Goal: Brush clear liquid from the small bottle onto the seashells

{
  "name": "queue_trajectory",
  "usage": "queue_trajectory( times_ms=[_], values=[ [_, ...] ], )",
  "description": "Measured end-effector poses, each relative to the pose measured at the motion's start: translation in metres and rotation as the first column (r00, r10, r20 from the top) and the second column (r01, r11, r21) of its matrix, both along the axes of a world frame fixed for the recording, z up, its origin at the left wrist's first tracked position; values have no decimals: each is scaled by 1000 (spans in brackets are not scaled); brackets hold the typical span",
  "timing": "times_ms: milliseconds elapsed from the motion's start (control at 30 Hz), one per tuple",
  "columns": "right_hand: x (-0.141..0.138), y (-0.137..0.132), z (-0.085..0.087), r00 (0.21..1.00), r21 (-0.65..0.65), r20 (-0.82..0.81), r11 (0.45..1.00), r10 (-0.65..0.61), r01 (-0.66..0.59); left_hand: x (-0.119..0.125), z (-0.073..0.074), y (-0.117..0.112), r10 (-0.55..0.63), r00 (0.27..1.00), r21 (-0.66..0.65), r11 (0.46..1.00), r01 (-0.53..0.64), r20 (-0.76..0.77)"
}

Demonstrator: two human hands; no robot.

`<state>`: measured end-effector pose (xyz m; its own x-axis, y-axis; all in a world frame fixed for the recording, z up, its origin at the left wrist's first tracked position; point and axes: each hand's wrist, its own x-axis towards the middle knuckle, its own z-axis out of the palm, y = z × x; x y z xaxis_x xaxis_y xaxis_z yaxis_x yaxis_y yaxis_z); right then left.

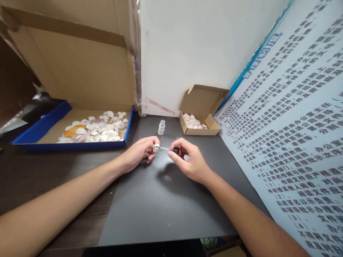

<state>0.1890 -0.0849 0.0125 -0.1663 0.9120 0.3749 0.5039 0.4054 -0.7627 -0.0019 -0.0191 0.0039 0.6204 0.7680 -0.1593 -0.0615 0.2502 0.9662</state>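
Note:
Between the fingertips of my left hand [142, 151] is a small white shell [156, 147]. My right hand [189, 159] pinches the black cap of a thin brush applicator [164, 148], whose tip meets the shell or lies right at it. Behind the hands an uncapped clear glass bottle [161, 127] stands upright on the dark grey mat [150, 214]. What the bottle contains is hard to make out.
On the left, an open cardboard box with a blue rim [80, 145] holds many shells, mostly white, one orange. A smaller open cardboard box [199, 132] with whitish shells stands back right. A white panel [187, 43] rises behind, and a printed board [289, 117] leans on the right.

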Motion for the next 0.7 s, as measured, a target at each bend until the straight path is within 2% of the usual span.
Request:
queue_trajectory(
  times_ms=[133,267,400,533,700],
  values=[
    [0,0,0,997,20,35,997,-74,74,0,-1,1,-1,1000,10,1000,1,-11],
    [0,0,0,1000,2,10,1000,-6,6,0,-1,1,-5,1000,24,1000,6,-15],
    [-1,0,-1,995,2,72,997,-73,73,0,-1,2,-2,1000,13,1000,2,-20],
    [0,-1,-1,1000,6,-8,1000,-25,25,0,-1,1,-1,1000,8,1000,1,-23],
    [0,0,-2,996,-5,59,997,-71,71,0,0,0,19,999,2,1000,-19,-28]
  ],
)
